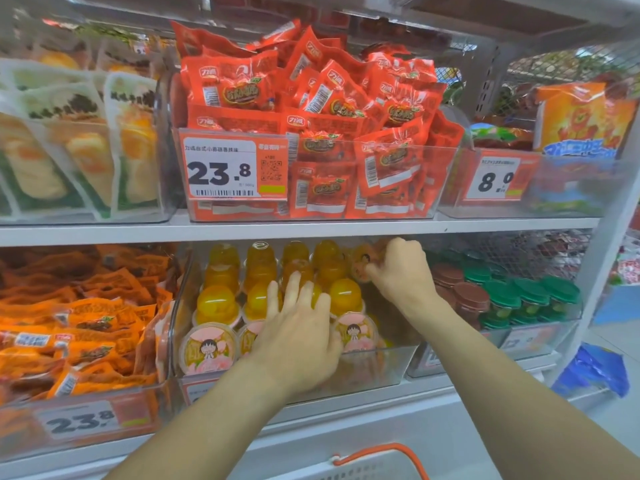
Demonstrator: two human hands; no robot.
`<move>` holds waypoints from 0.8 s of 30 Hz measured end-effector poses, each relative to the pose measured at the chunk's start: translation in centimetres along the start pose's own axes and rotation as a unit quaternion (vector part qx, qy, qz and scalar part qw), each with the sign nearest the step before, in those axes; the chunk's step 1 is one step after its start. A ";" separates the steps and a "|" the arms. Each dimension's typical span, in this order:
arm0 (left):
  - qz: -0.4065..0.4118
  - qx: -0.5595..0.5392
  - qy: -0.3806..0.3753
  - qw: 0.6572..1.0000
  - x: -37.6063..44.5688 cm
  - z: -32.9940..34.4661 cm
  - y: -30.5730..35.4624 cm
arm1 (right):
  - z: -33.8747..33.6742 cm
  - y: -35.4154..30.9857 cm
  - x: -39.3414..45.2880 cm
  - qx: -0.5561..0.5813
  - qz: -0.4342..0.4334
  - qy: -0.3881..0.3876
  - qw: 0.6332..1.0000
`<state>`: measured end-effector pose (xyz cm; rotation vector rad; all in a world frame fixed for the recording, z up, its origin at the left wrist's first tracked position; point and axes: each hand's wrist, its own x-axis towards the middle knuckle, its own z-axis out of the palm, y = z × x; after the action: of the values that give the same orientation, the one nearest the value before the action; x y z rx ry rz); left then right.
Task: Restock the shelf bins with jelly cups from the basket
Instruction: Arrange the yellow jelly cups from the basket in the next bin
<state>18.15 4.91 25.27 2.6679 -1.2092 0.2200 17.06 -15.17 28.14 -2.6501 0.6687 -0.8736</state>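
Observation:
A clear shelf bin (388, 367) on the lower shelf holds several yellow jelly cups (216, 299), some turned so their pink cartoon lids face me. My left hand (298, 336) lies on the cups at the bin's front with fingers spread and straight. My right hand (401, 271) reaches deeper into the bin on its right side and pinches one jelly cup (360, 266) with a cartoon lid, held on its side. The basket (377, 462), white with an orange handle, shows at the bottom edge below my arms.
Left of the bin are orange snack packets (86, 327); to the right stand brown-lidded and green-lidded cups (519, 292). The upper shelf carries red snack packets (311, 109) behind a 23.8 price tag (221, 169). The shelf board (294, 230) hangs close above my right hand.

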 end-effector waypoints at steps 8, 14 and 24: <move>0.007 0.002 -0.040 0.999 0.2 0.4 -0.5 | 3.1 -0.3 0.4 -0.067 -0.061 -0.009 0.996; 0.009 -0.008 -0.062 0.998 0.0 0.2 -0.6 | 3.6 -0.4 0.7 -0.096 -0.076 0.022 0.992; 0.012 -0.020 -0.078 0.997 0.1 0.3 -0.8 | 3.9 0.2 1.8 -0.119 -0.026 -0.109 0.987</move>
<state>18.81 5.27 24.88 2.6791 -1.2752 -0.0112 20.69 -15.84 25.89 -2.9316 0.6881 -0.5332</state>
